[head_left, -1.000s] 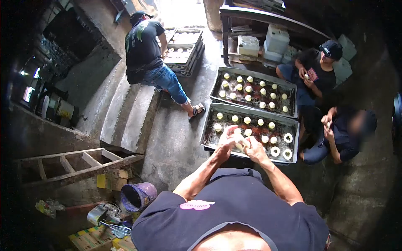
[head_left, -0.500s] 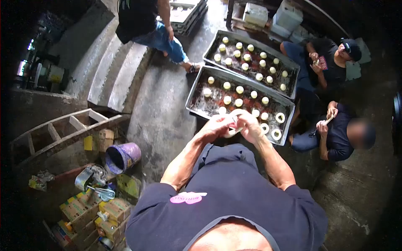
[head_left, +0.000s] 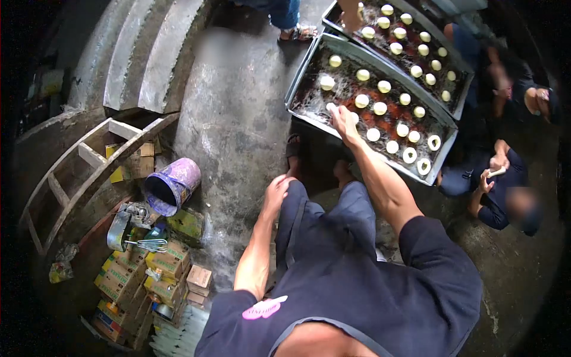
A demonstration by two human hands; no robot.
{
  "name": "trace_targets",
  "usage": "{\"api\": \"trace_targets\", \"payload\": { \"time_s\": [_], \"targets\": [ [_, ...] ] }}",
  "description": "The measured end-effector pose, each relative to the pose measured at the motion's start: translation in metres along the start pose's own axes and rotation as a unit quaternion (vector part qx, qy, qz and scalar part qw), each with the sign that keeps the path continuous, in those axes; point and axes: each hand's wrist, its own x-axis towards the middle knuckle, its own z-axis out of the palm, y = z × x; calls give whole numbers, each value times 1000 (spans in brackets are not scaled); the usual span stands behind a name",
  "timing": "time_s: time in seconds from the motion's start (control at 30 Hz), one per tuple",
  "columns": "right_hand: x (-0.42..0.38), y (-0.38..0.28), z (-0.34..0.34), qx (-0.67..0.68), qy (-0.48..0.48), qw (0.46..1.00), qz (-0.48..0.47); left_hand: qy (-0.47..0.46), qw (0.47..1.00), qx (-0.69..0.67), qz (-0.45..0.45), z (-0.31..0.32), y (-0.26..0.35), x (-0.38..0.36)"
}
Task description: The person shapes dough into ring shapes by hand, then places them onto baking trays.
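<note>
My right hand [head_left: 343,124] reaches down into the near metal tray [head_left: 297,113], its fingertips closed on a pale piece of dough [head_left: 331,107] that they mostly cover. A round dough ball [head_left: 354,118] lies close beside those fingers. Several more dough balls [head_left: 380,108] are spread over the tray's dark, floury bottom. Three dough rings [head_left: 410,155] sit at its right end. My left hand [head_left: 277,189] rests on my left knee, fingers laid over the trouser cloth, holding nothing.
A second tray [head_left: 461,110] with dough balls adjoins the far side; another person's hand [head_left: 351,15] is over it. At right a co-worker holds a dough strip [head_left: 496,172]. To the left are a purple bucket [head_left: 178,178], cardboard boxes [head_left: 122,273], a whisk [head_left: 148,244] and concrete steps [head_left: 169,59].
Both hands held a dough ring together in front of me; now they are apart. The right has reached forward to the tray, and the left has dropped to my knee. The view has shifted.
</note>
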Motion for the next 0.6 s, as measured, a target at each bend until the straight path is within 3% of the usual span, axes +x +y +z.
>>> {"api": "trace_targets", "payload": {
  "time_s": [0.07, 0.13, 0.17, 0.2, 0.3, 0.33, 0.4, 0.43, 0.47, 0.53, 0.6],
  "targets": [
    [39, -2, 33, 141, -11, 982, 127, 53, 996, 58, -30, -52, -32, -11],
    [69, 16, 66, 377, -9, 903, 206, 122, 975, 182, -44, -113, -100, -13],
    [81, 28, 79, 414, 13, 886, 211, 129, 970, 193, -66, -128, -108, -26],
    [85, 36, 79, 334, 13, 917, 217, 134, 966, 204, -89, -139, -114, -38],
    [91, 69, 69, 194, 5, 948, 254, 142, 957, 186, -174, -160, -152, -56],
    [89, 95, 64, 263, -22, 947, 185, 138, 957, 189, -174, -158, -147, -59],
    [97, 111, 50, 109, 0, 983, 145, 141, 959, 141, -201, -137, -130, -60],
    [119, 155, 53, -5, 62, 998, -8, 130, 960, 141, -202, -129, -124, -55],
    [137, 165, 50, -23, 77, 994, -78, 128, 961, 144, -200, -122, -121, -49],
    [157, 126, 50, -209, 248, 912, -253, 103, 976, 140, -129, -106, -110, -28],
    [175, 108, 58, -231, 158, 942, -185, 99, 982, 129, -99, -79, -74, -7]
  ]
}}
